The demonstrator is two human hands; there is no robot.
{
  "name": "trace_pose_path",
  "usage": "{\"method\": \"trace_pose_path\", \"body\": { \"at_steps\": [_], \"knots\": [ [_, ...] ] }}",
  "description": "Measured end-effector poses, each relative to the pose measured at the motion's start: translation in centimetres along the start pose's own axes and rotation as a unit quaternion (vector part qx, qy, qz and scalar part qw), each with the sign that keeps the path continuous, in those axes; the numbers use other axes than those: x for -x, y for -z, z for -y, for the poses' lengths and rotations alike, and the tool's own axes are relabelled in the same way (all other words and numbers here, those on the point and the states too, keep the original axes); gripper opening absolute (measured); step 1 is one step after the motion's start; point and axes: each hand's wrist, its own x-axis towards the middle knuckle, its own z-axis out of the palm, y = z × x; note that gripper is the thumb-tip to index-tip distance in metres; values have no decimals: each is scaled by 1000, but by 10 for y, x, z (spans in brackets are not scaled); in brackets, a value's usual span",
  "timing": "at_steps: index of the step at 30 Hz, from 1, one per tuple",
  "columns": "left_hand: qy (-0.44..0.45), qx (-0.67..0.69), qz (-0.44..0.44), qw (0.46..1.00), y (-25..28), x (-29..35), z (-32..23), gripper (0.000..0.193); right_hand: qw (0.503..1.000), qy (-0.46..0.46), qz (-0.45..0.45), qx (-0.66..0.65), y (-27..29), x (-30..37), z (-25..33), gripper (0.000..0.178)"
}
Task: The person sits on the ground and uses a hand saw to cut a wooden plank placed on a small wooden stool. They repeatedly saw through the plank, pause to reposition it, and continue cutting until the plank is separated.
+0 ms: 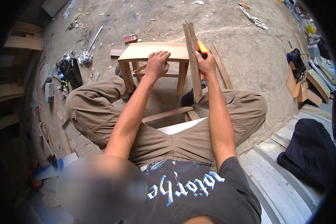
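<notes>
while the left hand (pixel 158 65) rests, fingers half bent, on the wooden stool (pixel 138 51) | the right hand (pixel 206 64) wraps an orange-black handle (pixel 202 49) | rough plank (pixel 192 48) alongside

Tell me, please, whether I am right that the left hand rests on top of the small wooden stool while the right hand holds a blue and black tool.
Not quite: the head view shows that the tool is orange and black, not blue and black. The right hand does hold it, and the left hand does rest on top of the small wooden stool.
</notes>
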Motion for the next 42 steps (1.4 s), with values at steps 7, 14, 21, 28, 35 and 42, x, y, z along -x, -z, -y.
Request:
{"method": "trace_pose_path", "body": {
  "at_steps": [7,14,21,28,35,42],
  "knots": [
    [65,61,-198,976,-1,32,-28,49,986,7,143,-88,13,-29,-20,30],
    [246,247,93,933,-60,106,-24,47,985,-22,139,-100,9,-25,-14,31],
    [286,257,195,902,-86,105,-85,59,983,-29,176,-45,12,-21,-21,30],
    [315,268,196,889,-90,94,-88,45,984,-48,131,-112,11,-9,-25,28],
    [268,284,268,881,-94,84,-59,48,986,-33,101,-126,5,-10,-28,29],
    [266,300,297,866,-82,81,-43,65,988,-26,100,-115,3,-14,-33,32]
  ]
}}
